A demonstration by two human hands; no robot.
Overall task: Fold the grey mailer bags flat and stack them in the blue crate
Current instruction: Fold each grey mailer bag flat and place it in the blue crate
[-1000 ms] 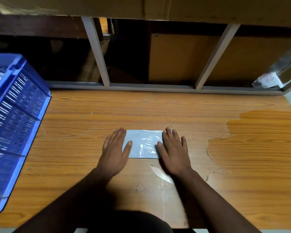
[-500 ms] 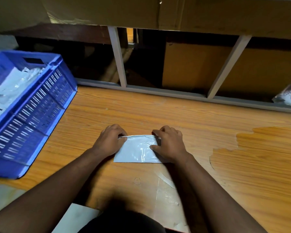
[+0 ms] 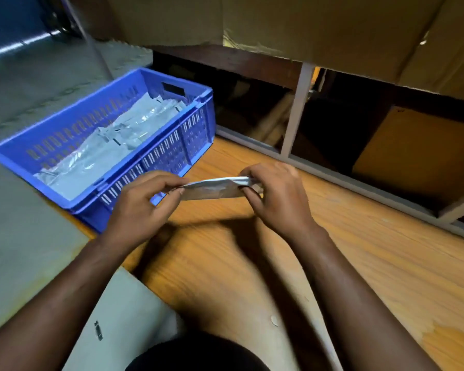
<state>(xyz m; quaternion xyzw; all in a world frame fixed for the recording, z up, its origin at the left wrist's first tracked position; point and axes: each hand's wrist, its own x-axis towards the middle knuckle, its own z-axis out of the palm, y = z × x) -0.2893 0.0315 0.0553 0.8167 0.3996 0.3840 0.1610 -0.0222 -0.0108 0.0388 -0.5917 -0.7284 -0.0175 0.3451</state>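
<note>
A folded grey mailer bag (image 3: 212, 190) is held in the air above the wooden table (image 3: 359, 263), nearly edge-on to the camera. My left hand (image 3: 142, 207) pinches its left end and my right hand (image 3: 276, 196) pinches its right end. The blue slotted crate (image 3: 169, 153) stands at the table's left end, just left of my left hand. Several grey mailer bags (image 3: 97, 153) lie inside the crate.
A grey metal frame (image 3: 295, 111) with dark openings runs along the table's far edge, with brown cardboard (image 3: 306, 22) above it. A pale grey sheet (image 3: 123, 317) lies at the near left, over the table's edge. The floor (image 3: 24, 89) shows beyond the crate.
Both hands went from pressing the bag flat on the table to pinching its ends and lifting it. The bag has moved up and left toward the crate; my view has swung left.
</note>
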